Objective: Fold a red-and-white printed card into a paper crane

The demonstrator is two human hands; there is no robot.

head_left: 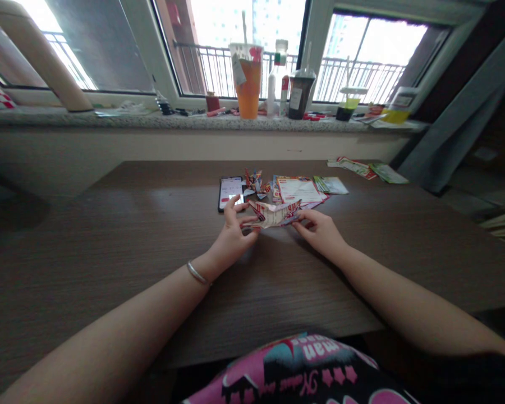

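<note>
Below a cup (pixel 247 78) of orange drink (pixel 249 96), left hand (pixel 234 229) and right hand (pixel 323 231) pinch wrapping (pixel 274 215).

The table (pixel 130 235) has a broad brown top with a fine, streaky wood grain, and its far edge runs close to the pale wall. Near the middle of the far half lies a dark-edged phone (pixel 231 185), screen up and lit. Just to its right sits a crumpled, brightly printed wrapper (pixel 256 183) — red, orange and white, its points sticking up. Next come overlapping printed sheets (pixel 299 189), the uppermost showing a white panel in a red border, with a green-and-white packet (pixel 335 185) at their right end. Well apart, toward the far right corner, lie a red-and-white strip (pixel 356 167) and a greenish packet (pixel 389 173) — both flat.
</note>
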